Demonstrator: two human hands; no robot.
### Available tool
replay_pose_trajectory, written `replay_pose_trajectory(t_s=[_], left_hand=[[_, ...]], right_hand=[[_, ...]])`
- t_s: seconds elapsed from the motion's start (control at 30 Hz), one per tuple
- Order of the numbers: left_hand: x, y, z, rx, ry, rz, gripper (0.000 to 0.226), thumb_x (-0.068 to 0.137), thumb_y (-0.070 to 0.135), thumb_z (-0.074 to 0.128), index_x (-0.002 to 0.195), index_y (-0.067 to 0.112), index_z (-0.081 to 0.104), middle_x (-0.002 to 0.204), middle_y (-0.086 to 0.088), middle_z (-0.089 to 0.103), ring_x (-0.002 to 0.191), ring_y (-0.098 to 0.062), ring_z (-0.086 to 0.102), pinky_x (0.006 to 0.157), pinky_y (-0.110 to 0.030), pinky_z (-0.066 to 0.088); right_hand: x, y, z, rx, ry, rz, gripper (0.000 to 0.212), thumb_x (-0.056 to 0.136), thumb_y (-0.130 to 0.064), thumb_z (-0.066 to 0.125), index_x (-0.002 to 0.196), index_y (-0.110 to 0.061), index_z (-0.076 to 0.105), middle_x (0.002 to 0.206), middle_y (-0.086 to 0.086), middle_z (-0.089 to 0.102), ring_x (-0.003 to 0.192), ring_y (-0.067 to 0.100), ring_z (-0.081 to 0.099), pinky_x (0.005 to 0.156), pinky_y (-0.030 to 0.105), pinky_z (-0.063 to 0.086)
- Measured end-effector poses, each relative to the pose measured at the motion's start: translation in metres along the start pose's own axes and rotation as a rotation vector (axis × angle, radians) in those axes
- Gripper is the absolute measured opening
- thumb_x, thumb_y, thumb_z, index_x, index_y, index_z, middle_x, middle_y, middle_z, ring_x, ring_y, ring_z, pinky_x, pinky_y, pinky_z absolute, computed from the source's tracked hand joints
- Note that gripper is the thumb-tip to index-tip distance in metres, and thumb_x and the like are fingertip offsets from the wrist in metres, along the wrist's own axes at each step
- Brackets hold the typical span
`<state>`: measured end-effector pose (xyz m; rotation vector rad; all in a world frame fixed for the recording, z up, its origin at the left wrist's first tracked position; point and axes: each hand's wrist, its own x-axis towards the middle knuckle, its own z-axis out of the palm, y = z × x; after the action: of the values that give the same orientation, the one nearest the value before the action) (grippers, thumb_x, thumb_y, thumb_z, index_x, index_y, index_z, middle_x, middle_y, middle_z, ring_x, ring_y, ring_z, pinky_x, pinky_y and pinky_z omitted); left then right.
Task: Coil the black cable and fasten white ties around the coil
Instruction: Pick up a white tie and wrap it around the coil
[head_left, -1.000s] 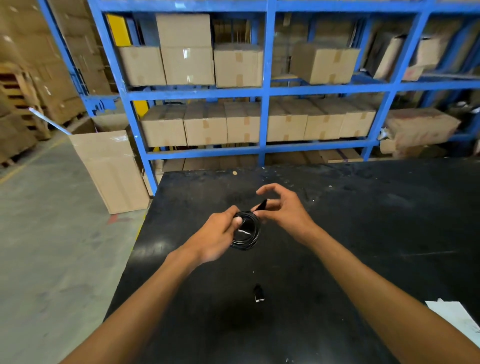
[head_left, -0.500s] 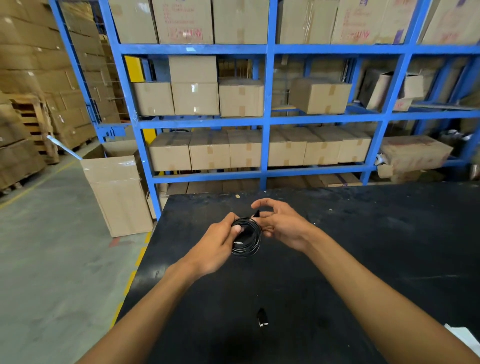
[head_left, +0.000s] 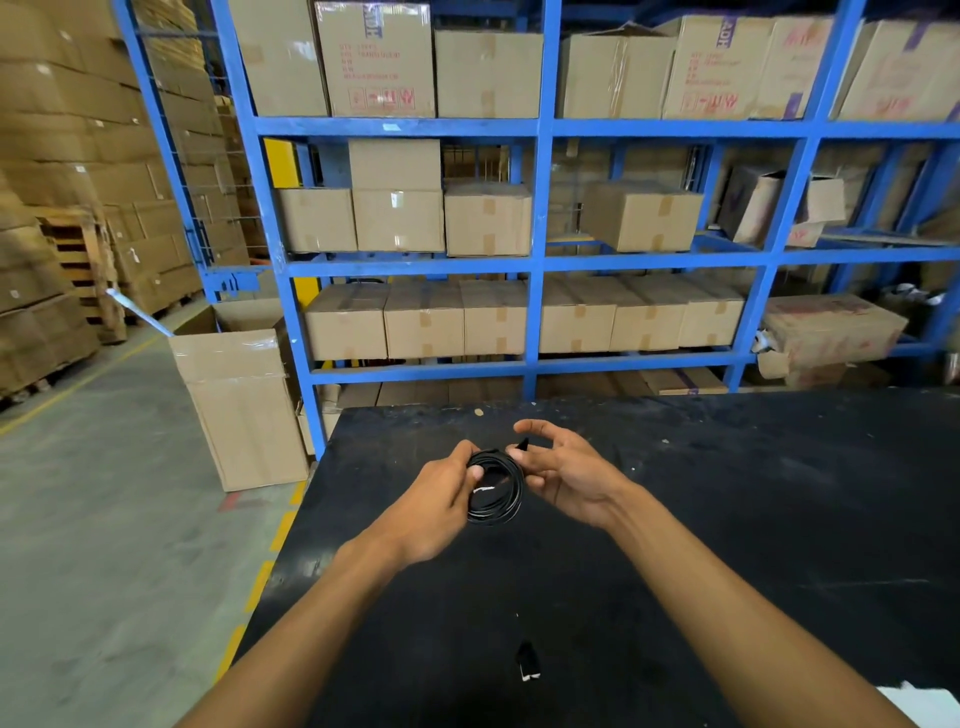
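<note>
The black cable (head_left: 498, 493) is wound into a small round coil, held just above the black table (head_left: 727, 519). My left hand (head_left: 436, 499) grips the coil's left side, thumb over the strands. A thin white tie (head_left: 485, 489) crosses the coil. My right hand (head_left: 563, 470) is at the coil's right side, fingers spread and curled; its thumb and a finger touch the cable's black end (head_left: 522, 444), which sticks up from the coil.
A small black piece with a white tip (head_left: 527, 662) lies on the table near me. White paper (head_left: 919, 704) shows at the bottom right corner. Blue shelving (head_left: 537, 260) full of cardboard boxes stands behind the table. An open carton (head_left: 244, 405) stands on the floor at left.
The camera has tilted up, so hands and coil sit lower in the frame. My right hand's fingers closed in on the coil half a second ago and have opened wider now.
</note>
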<state>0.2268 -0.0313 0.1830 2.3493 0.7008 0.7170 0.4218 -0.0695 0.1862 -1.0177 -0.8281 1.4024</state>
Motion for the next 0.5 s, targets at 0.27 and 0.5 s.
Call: replay_pose_trajectory(t_s=[0.27,0.5], left_hand=[[0.006,-0.006,-0.001,0.110,-0.086,0.025,0.008,0.102,0.023,0.034,0.096,0.025,0.038,0.081,0.004,0.056,0.065,-0.007,0.048,0.058,-0.022,0.040],[0.010,-0.002,-0.001,0.115,-0.116,0.021,0.005,0.101,0.028,0.039,0.096,0.028,0.037,0.092,0.007,0.059,0.077,-0.007,0.056,0.063,-0.020,0.045]], right_hand=[[0.003,-0.003,0.002,0.068,0.070,0.084,0.030,0.090,0.016,0.053,0.112,-0.005,0.054,0.079,0.015,0.065,0.054,0.014,0.051,0.039,0.018,0.044],[0.003,-0.012,0.001,-0.011,0.123,0.076,0.033,0.089,0.016,0.055,0.116,-0.005,0.055,0.077,0.015,0.071,0.053,0.014,0.057,0.041,0.019,0.046]])
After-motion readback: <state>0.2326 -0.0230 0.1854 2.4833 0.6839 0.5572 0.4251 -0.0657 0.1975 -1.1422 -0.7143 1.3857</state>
